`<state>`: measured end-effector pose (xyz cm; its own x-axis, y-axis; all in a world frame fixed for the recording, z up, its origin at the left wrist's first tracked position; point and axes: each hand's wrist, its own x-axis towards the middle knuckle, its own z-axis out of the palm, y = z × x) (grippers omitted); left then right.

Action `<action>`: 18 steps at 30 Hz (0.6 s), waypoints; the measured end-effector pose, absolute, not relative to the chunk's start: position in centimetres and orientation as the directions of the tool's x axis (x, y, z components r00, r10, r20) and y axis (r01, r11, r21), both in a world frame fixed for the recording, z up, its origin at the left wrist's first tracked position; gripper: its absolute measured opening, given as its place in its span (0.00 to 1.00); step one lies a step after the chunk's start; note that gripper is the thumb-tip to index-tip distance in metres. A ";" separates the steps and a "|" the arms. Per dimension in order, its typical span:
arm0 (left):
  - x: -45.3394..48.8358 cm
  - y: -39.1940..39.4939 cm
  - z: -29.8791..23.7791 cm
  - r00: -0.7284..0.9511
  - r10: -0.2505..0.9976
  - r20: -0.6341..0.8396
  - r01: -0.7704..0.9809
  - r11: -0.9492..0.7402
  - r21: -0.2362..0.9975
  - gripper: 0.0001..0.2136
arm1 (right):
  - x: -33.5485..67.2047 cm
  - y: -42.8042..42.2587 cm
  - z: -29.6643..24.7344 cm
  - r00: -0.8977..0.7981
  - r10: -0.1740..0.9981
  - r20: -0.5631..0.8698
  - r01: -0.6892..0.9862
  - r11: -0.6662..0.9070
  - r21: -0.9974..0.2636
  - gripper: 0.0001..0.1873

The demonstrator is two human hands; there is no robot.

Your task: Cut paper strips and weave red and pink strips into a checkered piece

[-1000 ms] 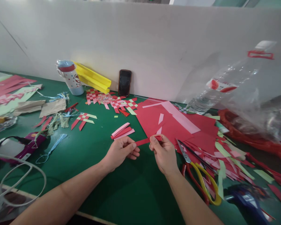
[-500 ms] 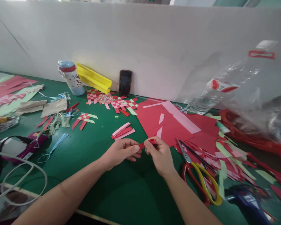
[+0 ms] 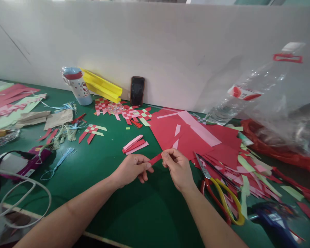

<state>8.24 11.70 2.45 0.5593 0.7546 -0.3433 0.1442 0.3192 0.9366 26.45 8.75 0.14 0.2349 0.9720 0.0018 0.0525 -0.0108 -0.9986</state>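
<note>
A narrow red paper strip is stretched between my two hands above the green table. My left hand pinches its left end, fingers curled. My right hand pinches its right end between thumb and forefinger. Just beyond my hands lies a small stack of pink and red strips. Red paper sheets with a pink sheet on top spread out behind my right hand. Scissors with red and yellow handles lie right of my right wrist.
A white partition wall runs along the back. Against it stand a cup, yellow folded card and a phone. Woven red-and-white paper pieces lie nearby. A clear plastic bottle lies right; a glue gun and cables sit left.
My hands came close together half a second ago, folding the strip, and have now drawn slightly apart so the strip shows straight between them again.
</note>
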 end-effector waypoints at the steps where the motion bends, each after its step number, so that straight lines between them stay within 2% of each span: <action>1: 8.3 11.7 2.5 0.558 0.755 -0.344 0.146 0.318 0.937 0.12 | 26.4 8.7 0.1 0.236 0.972 0.016 0.060 0.001 -0.998 0.15; 8: 8.3 11.6 2.5 0.559 0.754 -0.344 0.156 0.312 0.937 0.11 | 26.1 8.8 0.3 0.221 0.975 0.029 0.030 0.023 -0.999 0.15; 14: 8.3 11.6 2.3 0.565 0.744 -0.358 0.146 0.337 0.930 0.12 | 26.4 8.8 0.2 0.221 0.973 0.065 0.082 0.047 -0.995 0.15; 18: 8.2 11.6 2.2 0.560 0.745 -0.362 0.147 0.341 0.928 0.11 | 26.4 8.8 0.2 0.237 0.971 0.027 0.017 0.023 -1.000 0.14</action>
<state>8.18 11.61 2.22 0.5604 0.7448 -0.3624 0.1474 0.3409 0.9285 26.37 8.83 0.17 0.2373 0.9711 0.0267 0.0169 0.0233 -0.9996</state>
